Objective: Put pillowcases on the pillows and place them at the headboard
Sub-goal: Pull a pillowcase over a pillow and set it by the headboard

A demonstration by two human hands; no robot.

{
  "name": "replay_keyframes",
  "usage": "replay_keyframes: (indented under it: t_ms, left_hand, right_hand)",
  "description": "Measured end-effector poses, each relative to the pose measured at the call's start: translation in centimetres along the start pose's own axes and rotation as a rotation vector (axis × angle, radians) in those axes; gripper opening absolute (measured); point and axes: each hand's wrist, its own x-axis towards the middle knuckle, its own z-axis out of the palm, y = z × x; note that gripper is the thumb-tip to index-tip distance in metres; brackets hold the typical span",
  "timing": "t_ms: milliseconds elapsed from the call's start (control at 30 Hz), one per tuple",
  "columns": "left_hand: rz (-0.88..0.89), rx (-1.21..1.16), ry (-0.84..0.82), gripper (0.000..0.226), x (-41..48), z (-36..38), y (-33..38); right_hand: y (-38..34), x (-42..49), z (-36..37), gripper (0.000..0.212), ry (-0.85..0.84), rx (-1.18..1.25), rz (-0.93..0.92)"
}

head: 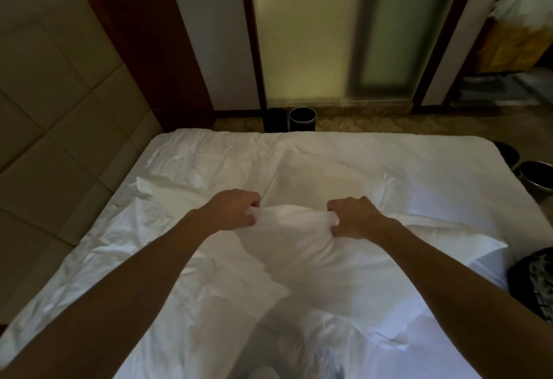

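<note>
Two bare hands work on one white pillow [293, 247] in the middle of the bed [209, 151]. At the far left stands the padded headboard [59, 139], and no pillow lies against the stretch of it in view. The left hand [233, 211] has its grip clenched on a bunched fold at the pillow's far edge; the right hand [356, 220] pinches the same edge in a matching fist, with the pillow between the forearms. Whether that fold is the case's mouth or the pillow itself, I cannot tell. To the right lies a second white pillow-like piece [454, 235]. By my judgement the casing is under way, with the placing of every pillow left to do.
</note>
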Motion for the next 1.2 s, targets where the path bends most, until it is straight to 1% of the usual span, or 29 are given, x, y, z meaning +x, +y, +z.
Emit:
replay_keyframes:
  t_ms: [67, 100, 133, 167, 233, 267, 333, 367, 433, 500, 533, 600, 633, 667, 700, 733, 833, 900, 1067, 1200]
  left_hand:
    - [0.051, 0.069, 0.099, 0.011, -0.2, -0.3, -0.1]
    - [0.092, 0.127, 0.192, 0.01, -0.2, -0.2, -0.4]
    - [0.137, 0.199, 0.291, 0.014, -0.3, 0.2, -0.8]
    - [0.174, 0.275, 0.352, 0.021, -0.4, 0.6, -1.2]
    - [0.217, 0.39, 0.426, 0.036, -0.8, 1.6, -2.3]
    - [0.232, 0.422, 0.451, 0.038, -1.0, 2.1, -2.8]
    - [0.264, 0.453, 0.512, 0.033, -1.6, 3.2, -3.4]
    - [0.278, 0.455, 0.542, 0.027, -1.7, 3.6, -3.5]
    - [0.312, 0.454, 0.575, 0.022, -1.9, 4.4, -3.3]
    - [0.346, 0.453, 0.59, 0.019, -2.1, 5.2, -3.4]
    - [0.366, 0.445, 0.598, 0.017, -2.3, 5.5, -3.5]
    - [0.395, 0.409, 0.621, 0.016, -2.8, 6.0, -4.0]
    - [0.405, 0.393, 0.631, 0.016, -3.0, 6.2, -4.4]
    - [0.418, 0.386, 0.634, 0.015, -3.3, 6.2, -4.8]
    - [0.434, 0.385, 0.637, 0.015, -3.5, 6.1, -5.1]
    - [0.452, 0.382, 0.638, 0.015, -3.7, 6.1, -5.4]
    - [0.521, 0.415, 0.607, 0.014, -4.2, 5.8, -6.0]
    - [0.538, 0.505, 0.537, 0.011, -4.6, 5.5, -7.6]
    - [0.354, 0.642, 0.426, 0.014, -4.8, 2.2, -15.2]
    - [0.345, 0.719, 0.372, 0.011, -5.1, -0.3, -20.1]
  right_hand:
    - [-0.1, -0.3, -0.2, 0.029, 0.087, 0.008, -0.032]
    - [0.1, -0.6, -0.1, 0.024, 0.124, 0.029, -0.041]
    - [0.3, -0.9, 0.1, 0.021, 0.184, 0.041, -0.049]
    - [0.6, -1.3, 0.5, 0.018, 0.278, 0.035, -0.059]
    - [1.2, -2.1, 1.5, 0.021, 0.482, -0.05, -0.08]
    - [1.4, -2.6, 2.0, 0.025, 0.557, -0.097, -0.096]
    - [1.4, -3.4, 2.9, 0.027, 0.608, -0.168, -0.176]
    - [1.3, -3.7, 3.4, 0.027, 0.575, -0.203, -0.244]
    - [0.7, -3.9, 3.5, 0.024, 0.397, -0.262, -0.346]
    - [-0.6, -3.6, 2.6, 0.028, 0.218, -0.262, -0.343]
    - [-1.4, -3.3, 1.8, 0.033, 0.18, -0.195, -0.303]
    - [-3.2, -2.3, 0.1, 0.034, 0.248, 0.002, -0.231]
    - [-4.2, -1.6, -0.5, 0.031, 0.315, 0.046, -0.216]
    - [-5.1, -0.8, -0.9, 0.027, 0.366, 0.038, -0.211]
    - [-6.4, 0.1, -1.3, 0.024, 0.371, 0.024, -0.204]
    - [-7.8, 1.1, -1.3, 0.027, 0.33, 0.023, -0.182]
    - [-12.3, 4.0, -0.5, 0.046, 0.093, 0.121, -0.085]
    - [-14.7, 5.8, 0.4, 0.045, 0.027, 0.103, -0.059]
    - [-18.0, 7.8, 1.2, 0.041, 0.024, 0.031, 0.022]
    - [-20.0, 8.7, 1.3, 0.031, 0.074, -0.092, 0.034]
